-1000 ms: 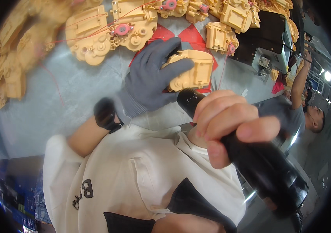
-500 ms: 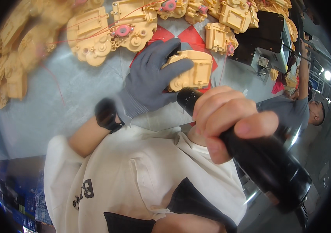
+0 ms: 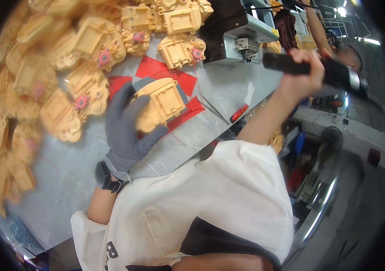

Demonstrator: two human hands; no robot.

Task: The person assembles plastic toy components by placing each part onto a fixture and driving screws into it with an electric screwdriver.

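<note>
Gripping a tan plastic housing (image 3: 158,106), the gloved left hand (image 3: 127,131) has its fingers curled round the part's left and lower edges, clamped on it just above the grey bench (image 3: 66,167). The housing sits tilted, its ribbed inner face turned up toward the camera, over a red mat (image 3: 181,97) that lies on the bench. A dark watch (image 3: 106,177) rings the left wrist. The bare right hand (image 3: 303,72) is raised well apart from the left, off to the right and higher, fist closed tight round a black power driver (image 3: 319,68) held roughly level; its tip is nowhere near the housing. In this single head view, a heap of like housings (image 3: 56,90), many with pink round inserts, crowds the bench to the left and along the top, touching one another. A grey machine (image 3: 242,34) stands at the far edge of the bench, and another person (image 3: 337,49) works beyond it. As for progress, I judge the piece in hand to be between steps: it is held ready but the tool is lifted away, so whether its fastening is finished cannot be told. The big pile suggests plenty of parts are in play, though which are finished is not clear.
</note>
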